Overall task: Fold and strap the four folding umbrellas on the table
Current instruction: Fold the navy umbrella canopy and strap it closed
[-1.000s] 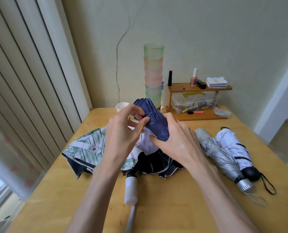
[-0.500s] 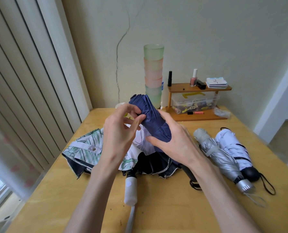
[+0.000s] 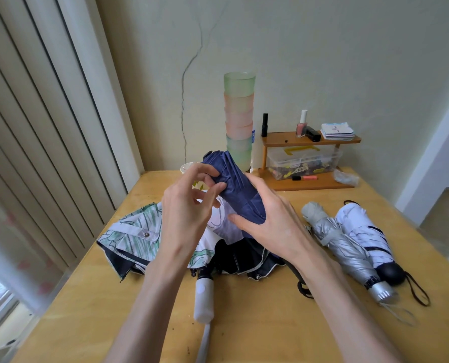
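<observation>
**Q:** Grip on the navy umbrella (image 3: 240,189)?

**A:** Clasped round its lower half by the right hand (image 3: 270,221), thumb in front, fingers behind. Pinched at a pleat near the upper end by the left hand (image 3: 184,216). Carried tilted above the table (image 3: 244,331), tip toward the far left, over the white-and-green umbrella (image 3: 137,231).

**Q:** Elsewhere on the table?

**A:** Loose and spread, the white-and-green umbrella, with a white handle (image 3: 203,302) at its near edge. To the right, touching side by side, the silver umbrella (image 3: 343,247) and the white umbrella (image 3: 362,231), both rolled and strapped.

**Q:** Any lettering?

**A:** On the cards (image 3: 337,131) atop the wooden shelf (image 3: 309,140), a faint blue mark, too small to read. On the nail polish bottle (image 3: 301,125) and the clear box (image 3: 304,161), nothing legible at this size.

**Q:** Hidden or cut off?

**A:** Handle end of the navy umbrella concealed under the right wrist, with only a black loop (image 3: 304,290) visible below. Mostly behind the left fingers, the paper cup (image 3: 189,167). Masked by the navy tip, the foot of the cup stack (image 3: 239,119).
</observation>
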Available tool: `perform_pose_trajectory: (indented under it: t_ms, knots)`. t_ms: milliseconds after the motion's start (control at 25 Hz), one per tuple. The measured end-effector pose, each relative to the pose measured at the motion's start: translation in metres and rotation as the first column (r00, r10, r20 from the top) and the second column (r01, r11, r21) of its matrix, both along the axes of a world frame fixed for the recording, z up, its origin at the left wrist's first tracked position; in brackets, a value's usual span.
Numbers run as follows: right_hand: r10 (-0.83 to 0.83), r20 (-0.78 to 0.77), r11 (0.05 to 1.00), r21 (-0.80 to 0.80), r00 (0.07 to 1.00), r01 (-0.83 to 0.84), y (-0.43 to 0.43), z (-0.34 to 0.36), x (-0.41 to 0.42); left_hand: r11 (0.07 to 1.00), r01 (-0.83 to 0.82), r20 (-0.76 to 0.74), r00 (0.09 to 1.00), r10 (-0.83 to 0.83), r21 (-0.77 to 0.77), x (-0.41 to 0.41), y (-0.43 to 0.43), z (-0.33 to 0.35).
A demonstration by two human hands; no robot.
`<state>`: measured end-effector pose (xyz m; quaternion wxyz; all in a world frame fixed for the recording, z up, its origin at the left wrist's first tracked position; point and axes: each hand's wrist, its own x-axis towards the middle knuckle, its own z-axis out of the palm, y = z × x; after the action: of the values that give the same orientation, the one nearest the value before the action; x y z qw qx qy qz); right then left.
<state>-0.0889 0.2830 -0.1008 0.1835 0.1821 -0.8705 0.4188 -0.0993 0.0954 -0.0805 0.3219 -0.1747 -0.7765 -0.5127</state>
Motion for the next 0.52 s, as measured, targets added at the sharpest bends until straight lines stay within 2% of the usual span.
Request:
perform_pose_trajectory:
  t_ms: [160, 360, 440, 520]
  knots:
    - [-0.015, -0.007, 0.999, 0.036, 1.000, 0.016, 0.000, -0.002, -0.001, 0.999, -0.021, 0.039, 0.999, 0.023, -0.031, -0.004, -0.008, -0.002]
    - [-0.022, -0.007, 0.998, 0.057, 1.000, 0.022, 0.000, -0.004, -0.002, 0.982, -0.042, 0.068, 0.996, 0.055, -0.185, -0.005, -0.012, -0.003]
    - [-0.025, -0.010, 0.998, 0.049, 1.000, 0.026, 0.000, -0.004, -0.002, 0.968, -0.084, 0.026, 0.995, 0.093, -0.236, -0.004, -0.010, -0.005]
    - [-0.025, -0.005, 1.000, 0.014, 1.000, 0.026, 0.000, -0.003, -0.002, 0.979, -0.098, -0.046, 0.995, 0.092, -0.180, -0.003, -0.006, -0.005]
